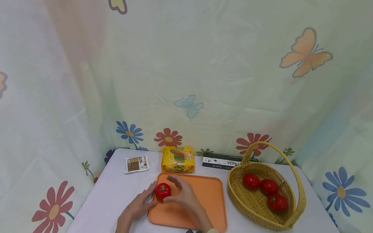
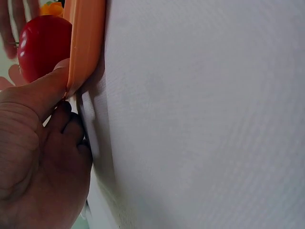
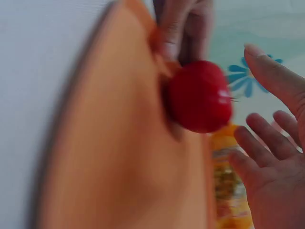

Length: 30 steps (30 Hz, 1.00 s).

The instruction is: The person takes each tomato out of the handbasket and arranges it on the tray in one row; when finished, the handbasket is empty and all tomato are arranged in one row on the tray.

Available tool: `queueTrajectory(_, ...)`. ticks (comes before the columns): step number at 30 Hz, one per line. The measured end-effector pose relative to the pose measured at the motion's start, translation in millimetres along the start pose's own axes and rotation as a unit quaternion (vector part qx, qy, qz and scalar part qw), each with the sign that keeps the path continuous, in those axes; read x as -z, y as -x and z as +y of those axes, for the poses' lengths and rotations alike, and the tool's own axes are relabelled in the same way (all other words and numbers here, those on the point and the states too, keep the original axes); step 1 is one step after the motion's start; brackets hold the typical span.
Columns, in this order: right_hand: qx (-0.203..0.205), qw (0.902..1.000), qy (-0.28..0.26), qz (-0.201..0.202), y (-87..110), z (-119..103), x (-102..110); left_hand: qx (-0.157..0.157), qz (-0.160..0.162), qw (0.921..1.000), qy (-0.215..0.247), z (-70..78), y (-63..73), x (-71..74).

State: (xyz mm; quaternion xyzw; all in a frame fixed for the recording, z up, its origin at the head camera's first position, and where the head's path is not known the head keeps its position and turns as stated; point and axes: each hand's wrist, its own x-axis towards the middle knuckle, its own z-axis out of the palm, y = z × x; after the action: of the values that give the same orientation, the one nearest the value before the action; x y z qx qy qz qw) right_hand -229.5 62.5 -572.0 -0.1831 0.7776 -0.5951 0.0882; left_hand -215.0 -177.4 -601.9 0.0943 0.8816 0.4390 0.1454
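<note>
A shiny red tomato (image 1: 163, 191) with a small green stem top sits at the left side of an orange tray (image 1: 201, 201). My left hand (image 1: 139, 204) pinches the tray's left rim. Its thumb (image 2: 45, 90) lies over the rim close to the tomato, and the other fingers curl against the outer side. On the tomato's right, my right hand (image 1: 183, 195) is held above the tray with fingers spread and nothing in it. The right wrist view shows that open palm (image 3: 276, 186) apart from the tomato.
Right of the tray stands a yellow wicker basket (image 1: 248, 211) with a tall handle, holding three red tomato-like pieces (image 1: 269, 187). Behind the tray are a yellow food packet (image 1: 178, 160) and a black-and-white pasta box (image 1: 220, 161). A small brown-and-white sachet (image 1: 137, 164) lies back left.
</note>
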Motion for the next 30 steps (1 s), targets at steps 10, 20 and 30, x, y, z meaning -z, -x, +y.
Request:
queueTrajectory(10,0.053,0.9946,0.063,-0.063,19.1,-45.0,60.2,-0.007,0.002,1.0000,-0.003,-1.9,-0.1,-1.6)
queueTrajectory(20,0.084,0.9890,0.120,-0.020,37.6,-79.8,114.4,-0.012,0.007,0.9999,-0.001,-5.1,-0.2,-0.9)
queueTrajectory(30,0.079,0.9852,0.152,0.015,49.1,-92.0,171.6,-0.012,0.007,0.9999,-0.001,-7.4,-0.6,-3.1)
